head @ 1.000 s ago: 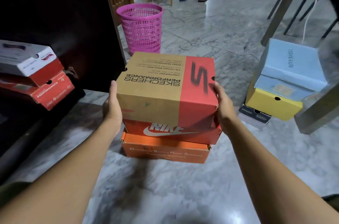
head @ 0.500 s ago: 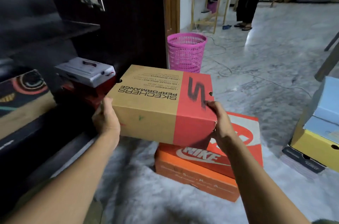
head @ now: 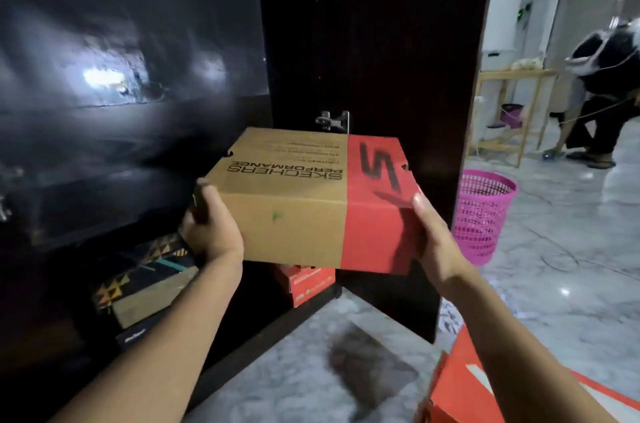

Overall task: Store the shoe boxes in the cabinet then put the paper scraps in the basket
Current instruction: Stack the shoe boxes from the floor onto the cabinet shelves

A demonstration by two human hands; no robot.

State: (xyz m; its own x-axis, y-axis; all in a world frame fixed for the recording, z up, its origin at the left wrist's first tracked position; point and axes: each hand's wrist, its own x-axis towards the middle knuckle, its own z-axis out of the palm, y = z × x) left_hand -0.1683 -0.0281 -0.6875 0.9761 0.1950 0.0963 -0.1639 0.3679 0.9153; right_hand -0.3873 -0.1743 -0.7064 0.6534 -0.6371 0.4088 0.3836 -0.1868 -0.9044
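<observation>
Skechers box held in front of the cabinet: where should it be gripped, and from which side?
By its two short ends, one hand from each side, as the left hand and right hand grip the Skechers box now. It looks too wide for one hand, and the flat end walls give opposed faces to press, likely keeping it level.

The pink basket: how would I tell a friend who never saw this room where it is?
Find the tall dark wooden cabinet door standing open. Just right of its edge, on the grey marble floor, stands the round pink plastic mesh basket. The things near it are flat-sided cardboard boxes; it alone is round, pink and full of holes.
</observation>
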